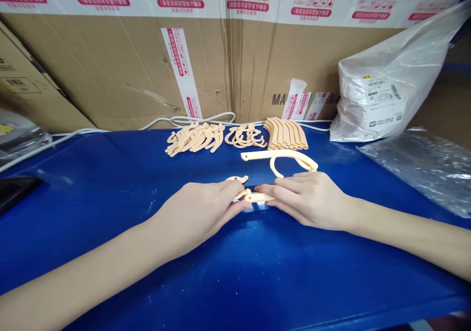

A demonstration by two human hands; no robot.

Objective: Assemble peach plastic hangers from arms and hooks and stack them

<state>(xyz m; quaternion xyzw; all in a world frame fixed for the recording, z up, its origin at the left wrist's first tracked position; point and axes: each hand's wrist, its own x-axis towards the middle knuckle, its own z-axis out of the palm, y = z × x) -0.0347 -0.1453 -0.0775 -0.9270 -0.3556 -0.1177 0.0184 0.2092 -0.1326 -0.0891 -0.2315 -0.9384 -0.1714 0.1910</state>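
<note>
My left hand and my right hand meet in the middle of the blue table. Both pinch a cream plastic hanger piece between their fingertips, low on the table top. A small curved cream part lies just behind my left fingers. A cream hanger arm with a hook lies behind my right hand. Further back sit three piles of cream parts: a loose pile, a pile of hooks and a stack of curved arms.
Large cardboard boxes with red-and-white tape form a wall behind the table. A white plastic bag with a label stands at the back right, a clear plastic bag lies beside it. White cables run along the back edge.
</note>
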